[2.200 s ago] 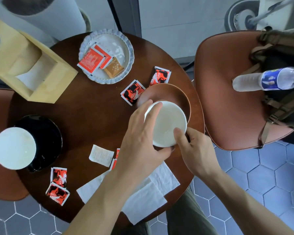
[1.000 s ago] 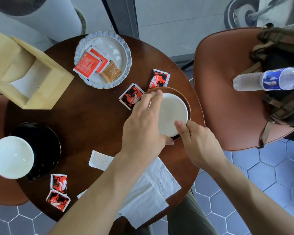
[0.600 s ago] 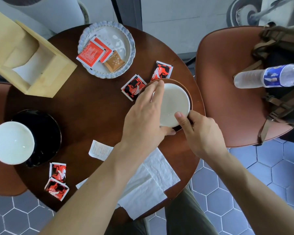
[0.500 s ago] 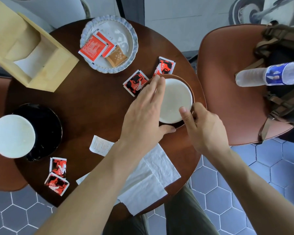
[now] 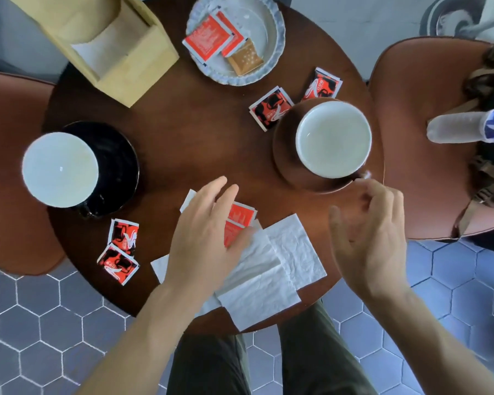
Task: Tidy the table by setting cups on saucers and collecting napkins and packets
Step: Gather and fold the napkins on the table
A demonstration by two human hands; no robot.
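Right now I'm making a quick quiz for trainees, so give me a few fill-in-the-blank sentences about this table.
1. The white cup on the right sits on a ____ saucer.
2. The cup on the left sits on a ____ saucer.
3. The left hand hovers over red packets and white ____.
4. The right hand holds ____.

Missing words: brown; black; napkins; nothing

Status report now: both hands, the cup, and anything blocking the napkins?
Left hand open, over the napkins. Right hand open, empty. Cup on brown saucer. Red packets lie on the napkins.
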